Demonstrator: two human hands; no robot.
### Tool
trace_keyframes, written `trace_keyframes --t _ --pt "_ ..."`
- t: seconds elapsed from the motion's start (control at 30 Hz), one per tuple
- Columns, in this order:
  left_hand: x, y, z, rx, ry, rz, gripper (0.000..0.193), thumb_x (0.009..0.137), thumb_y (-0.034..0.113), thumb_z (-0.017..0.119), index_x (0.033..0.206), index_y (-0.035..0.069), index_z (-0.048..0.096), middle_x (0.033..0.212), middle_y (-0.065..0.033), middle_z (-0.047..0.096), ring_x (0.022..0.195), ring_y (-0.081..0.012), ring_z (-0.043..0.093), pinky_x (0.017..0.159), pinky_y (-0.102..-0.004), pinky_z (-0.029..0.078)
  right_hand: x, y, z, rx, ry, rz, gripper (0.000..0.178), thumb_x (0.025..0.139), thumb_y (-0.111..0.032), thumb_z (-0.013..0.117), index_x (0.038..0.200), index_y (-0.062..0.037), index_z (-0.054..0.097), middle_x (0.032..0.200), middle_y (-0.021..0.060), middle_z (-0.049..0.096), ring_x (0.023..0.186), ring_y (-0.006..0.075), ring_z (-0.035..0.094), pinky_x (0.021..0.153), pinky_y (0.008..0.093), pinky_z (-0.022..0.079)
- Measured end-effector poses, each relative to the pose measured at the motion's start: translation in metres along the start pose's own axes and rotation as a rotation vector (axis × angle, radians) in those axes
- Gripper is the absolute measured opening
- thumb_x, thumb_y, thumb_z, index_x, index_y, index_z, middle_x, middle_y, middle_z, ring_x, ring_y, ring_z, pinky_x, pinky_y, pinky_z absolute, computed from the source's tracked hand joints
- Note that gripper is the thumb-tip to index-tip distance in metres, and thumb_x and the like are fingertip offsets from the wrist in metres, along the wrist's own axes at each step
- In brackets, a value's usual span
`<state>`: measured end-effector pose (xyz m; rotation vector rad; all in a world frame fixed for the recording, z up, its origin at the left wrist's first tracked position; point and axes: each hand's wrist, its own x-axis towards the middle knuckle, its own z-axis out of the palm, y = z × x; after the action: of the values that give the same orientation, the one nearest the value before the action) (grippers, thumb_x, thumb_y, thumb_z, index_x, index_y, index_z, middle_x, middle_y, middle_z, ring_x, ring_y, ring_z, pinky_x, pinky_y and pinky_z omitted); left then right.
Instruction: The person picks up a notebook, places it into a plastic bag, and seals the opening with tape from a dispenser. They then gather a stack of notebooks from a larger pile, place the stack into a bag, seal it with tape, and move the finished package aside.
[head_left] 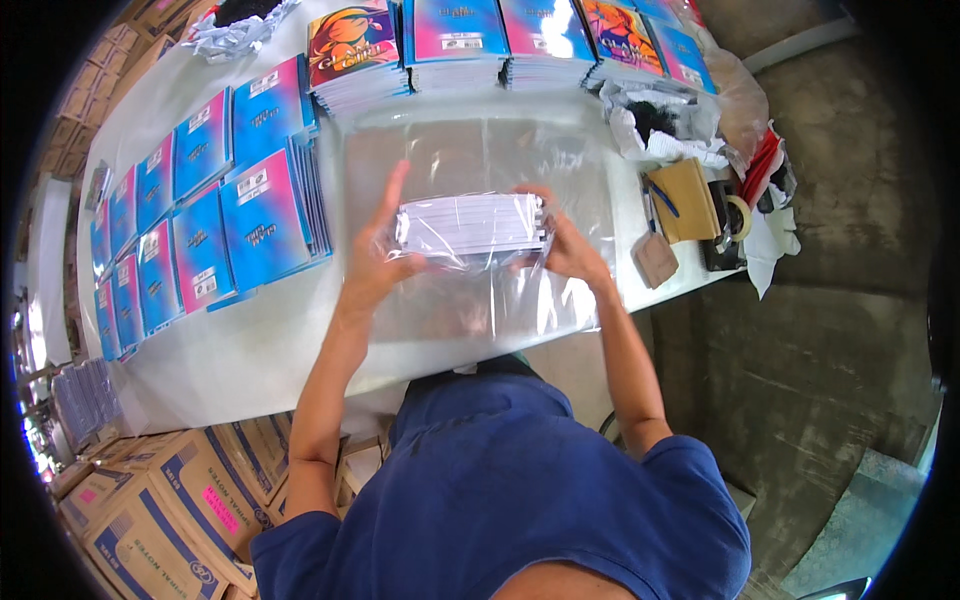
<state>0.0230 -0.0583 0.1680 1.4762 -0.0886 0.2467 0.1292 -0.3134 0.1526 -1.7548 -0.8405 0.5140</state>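
Blue shirt point(560, 490) fabric of mine lies nearest; past it, on the bench point(225, 390), a white-edged stack point(470, 225) sits between my two hands, over the middle of a wide clear film point(430, 310). My left hand point(372, 262) has its fingers spread at the stack's left end, one pointing away from me, thumb at the near edge. My right hand point(572, 250) pinches the other end, fingers far, thumb near. Film shows across the stack, but much of it lies loose around, so I judge the covering only partly done. Blue-and-pink notebooks point(265, 225) wait in piles leftward, more bright piles point(455, 35) beyond; whether those are covered, I can't tell.
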Motion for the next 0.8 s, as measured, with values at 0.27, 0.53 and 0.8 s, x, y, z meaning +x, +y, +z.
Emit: trace_keyframes --t 0.27,0.53,0.8 --pt "0.024 0.100 -0.018 0.605 -0.262 -0.268 0.090 0.083 0.048 0.064 0.149 0.010 0.015 0.142 -0.0217 0.038 0.133 -0.0354 0.035 0.111 -0.0405 0.024 0.003 -0.152 -0.048 -0.803 -0.341 -0.369 0.033 0.064 -0.006 0.072 0.096 -0.0131 0.069 0.146 0.0020 0.036 0.138 0.0251 0.028 0.116 0.0495 0.017" --pt "0.030 0.102 -0.020 1.281 -0.406 -0.157 0.044 0.096 0.014 0.042 0.140 0.009 0.040 0.115 -0.0059 0.065 0.088 -0.0317 0.058 0.098 -0.0396 0.041 0.022 -0.153 -0.055 -1.031 -0.290 -0.540 0.010 0.062 -0.002 0.069 0.067 -0.0094 0.070 0.130 -0.0003 0.055 0.134 0.0227 0.034 0.117 0.0516 0.016" --pt "-0.003 0.088 -0.042 0.404 0.030 -0.173 0.055 0.094 0.028 0.054 0.143 0.012 0.037 0.140 -0.0101 0.047 0.127 -0.0255 0.045 0.105 -0.0356 0.034 0.002 -0.134 -0.048 -0.904 -0.170 -0.363 0.002 0.068 -0.002 0.070 0.069 -0.0040 0.069 0.119 0.0008 0.061 0.122 0.0213 0.047 0.113 0.0490 0.024"
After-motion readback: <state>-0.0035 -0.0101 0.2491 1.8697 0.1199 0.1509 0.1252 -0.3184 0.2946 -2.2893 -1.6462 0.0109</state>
